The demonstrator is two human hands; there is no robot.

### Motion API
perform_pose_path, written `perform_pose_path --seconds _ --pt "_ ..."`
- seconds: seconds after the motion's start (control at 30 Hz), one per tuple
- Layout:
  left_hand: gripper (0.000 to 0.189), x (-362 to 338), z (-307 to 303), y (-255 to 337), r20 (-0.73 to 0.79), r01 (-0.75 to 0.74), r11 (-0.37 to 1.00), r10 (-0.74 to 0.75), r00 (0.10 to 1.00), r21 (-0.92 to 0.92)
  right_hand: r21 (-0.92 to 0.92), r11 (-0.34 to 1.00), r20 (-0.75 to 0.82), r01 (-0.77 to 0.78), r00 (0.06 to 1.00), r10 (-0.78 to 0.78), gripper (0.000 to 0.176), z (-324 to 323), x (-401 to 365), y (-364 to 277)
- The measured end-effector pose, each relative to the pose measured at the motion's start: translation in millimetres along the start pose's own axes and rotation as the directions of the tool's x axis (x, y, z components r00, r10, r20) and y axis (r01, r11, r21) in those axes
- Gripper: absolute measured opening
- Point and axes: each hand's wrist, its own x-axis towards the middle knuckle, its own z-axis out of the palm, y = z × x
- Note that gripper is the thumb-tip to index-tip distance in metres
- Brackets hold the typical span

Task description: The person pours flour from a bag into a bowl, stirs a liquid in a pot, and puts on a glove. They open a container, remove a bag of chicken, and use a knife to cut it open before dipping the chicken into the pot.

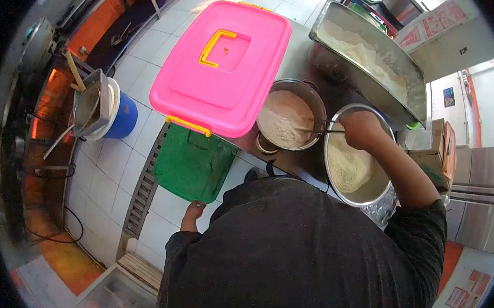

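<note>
My right hand [366, 130] is closed around a thin metal utensil [311, 130] with two rod-like arms, similar to tongs. Its far end reaches left into a metal pot [321, 105], where pinkish-white flour [287, 114] lies. Just below that hand is a wide steel bowl [373, 194] with pale yellow crumbs [349, 167] in it. At lower left, my left hand [193, 212] is closed at the near edge of a green plastic lid or bin [192, 161]; most of its fingers are hidden.
A pink lid [217, 94] with yellow handles covers a box left of the pot. Behind the bowl stands a deep metal tray [334, 54] of flour. A blue bucket [124, 117] carrying a strainer [87, 108] stands on the tiled floor, near a drain grate [140, 204].
</note>
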Motion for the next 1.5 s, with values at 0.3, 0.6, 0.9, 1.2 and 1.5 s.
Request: perform_pose_path --seconds 0.3,0.6,0.9,1.2,1.5 --pt "0.056 4 21 -11 -0.048 0.007 0.999 -0.004 0.999 0.052 -0.035 0.982 -0.166 0.186 0.968 -0.189 0.023 -6 23 -37" --pt "0.054 32 13 1 -0.032 -0.265 0.926 0.284 0.958 0.269 -0.205 0.955 -0.078 0.215 0.969 -0.235 0.012 -29 9 -37" --pt "0.054 -14 -16 55 -0.043 0.020 0.985 -0.013 0.999 0.170 -0.118 0.989 -0.160 0.089 0.981 -0.108 0.014 -6 54 -38" --pt "0.050 6 -12 61 0.016 0.003 0.989 -0.006 1.000 0.149 -0.078 0.980 -0.270 0.184 0.942 -0.199 0.012 -9 34 -55" --pt "0.041 42 -4 50 0.193 -0.303 0.737 0.234 0.953 0.604 -0.175 0.983 -0.074 0.052 0.995 -0.066 0.013 -26 12 -62"
